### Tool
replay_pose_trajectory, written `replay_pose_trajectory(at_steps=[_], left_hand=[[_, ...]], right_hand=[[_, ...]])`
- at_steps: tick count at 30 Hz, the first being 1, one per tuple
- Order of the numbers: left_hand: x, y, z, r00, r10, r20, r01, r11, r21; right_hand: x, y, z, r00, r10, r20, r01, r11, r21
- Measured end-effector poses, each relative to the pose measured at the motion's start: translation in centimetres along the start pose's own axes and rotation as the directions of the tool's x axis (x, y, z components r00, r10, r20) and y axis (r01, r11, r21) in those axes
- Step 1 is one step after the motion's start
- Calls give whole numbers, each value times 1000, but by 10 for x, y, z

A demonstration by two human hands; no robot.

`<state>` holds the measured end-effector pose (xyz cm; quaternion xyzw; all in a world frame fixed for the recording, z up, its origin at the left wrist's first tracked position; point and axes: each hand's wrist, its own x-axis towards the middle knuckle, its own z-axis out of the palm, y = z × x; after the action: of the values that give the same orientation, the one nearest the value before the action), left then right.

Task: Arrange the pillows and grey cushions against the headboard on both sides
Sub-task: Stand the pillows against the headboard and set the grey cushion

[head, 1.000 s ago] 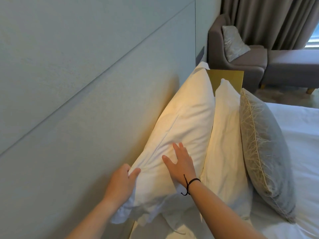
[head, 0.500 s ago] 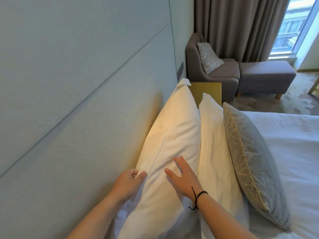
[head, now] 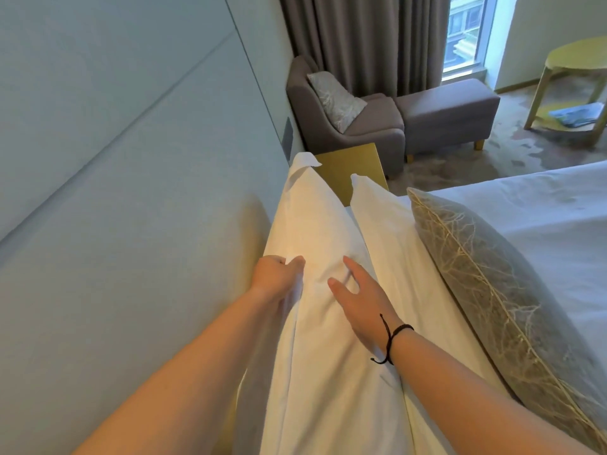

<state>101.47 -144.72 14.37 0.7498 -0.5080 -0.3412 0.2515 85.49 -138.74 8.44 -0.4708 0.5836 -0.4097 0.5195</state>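
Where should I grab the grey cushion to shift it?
Take the grey cushion by its upper piped seam, from above on the bed side. It stands on edge, leaning on the second white pillow, so that seam is free.

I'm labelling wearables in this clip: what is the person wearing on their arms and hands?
Both forearms are bare, with no sleeves in view. The right hand has a thin black cord bracelet at the wrist, with loose ends hanging from it. The left hand shows no band, ring or glove.
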Motion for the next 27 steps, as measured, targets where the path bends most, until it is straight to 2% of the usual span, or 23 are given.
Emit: replay_pose_trajectory(at_steps=[1,3,5,7,8,10,12,14,17,21,23,24,25,27], left_hand=[[12,3,2,1000,12,-25,-11,999,41],[32,5,-6,986,105,-132,-69,965,252],[43,2,-19,948,199,-249,-59,876,478],[50,-5,-25,945,218,-246,-24,791,611],[53,-6,-23,959,196,-204,-25,776,630],[64,1,-16,977,175,-123,-78,825,560],[81,17,-10,970,226,-86,-178,909,378],[103,34,-2,946,321,-48,-294,910,291],[141,58,7,901,434,18,-383,775,503],[182,97,12,917,389,83,-325,611,722],[193,113,15,916,389,98,-320,563,762],[199,119,15,916,391,88,-317,572,757],[203,125,12,924,377,70,-311,628,714],[215,131,0,942,330,-55,-250,804,540]], right_hand=[[11,-1,1,1000,-10,-15,10,1000,3],[29,-2,2,1000,-16,-22,17,999,27],[43,-3,4,1000,-13,-13,14,999,46],[53,-4,7,1000,-13,-12,13,999,39],[56,-4,9,1000,-16,-15,16,999,30],[61,-2,14,999,-17,-28,17,999,30],[64,-2,16,999,-3,-41,6,998,68],[66,-2,15,999,6,-35,-3,995,102],[65,-3,11,1000,3,-17,-1,996,90],[51,-2,9,1000,12,23,-13,999,53],[41,1,12,998,34,49,-36,998,44],[35,3,14,997,38,62,-40,999,36],[31,6,15,997,33,68,-35,999,24],[25,11,15,997,19,76,-17,1000,-17]])
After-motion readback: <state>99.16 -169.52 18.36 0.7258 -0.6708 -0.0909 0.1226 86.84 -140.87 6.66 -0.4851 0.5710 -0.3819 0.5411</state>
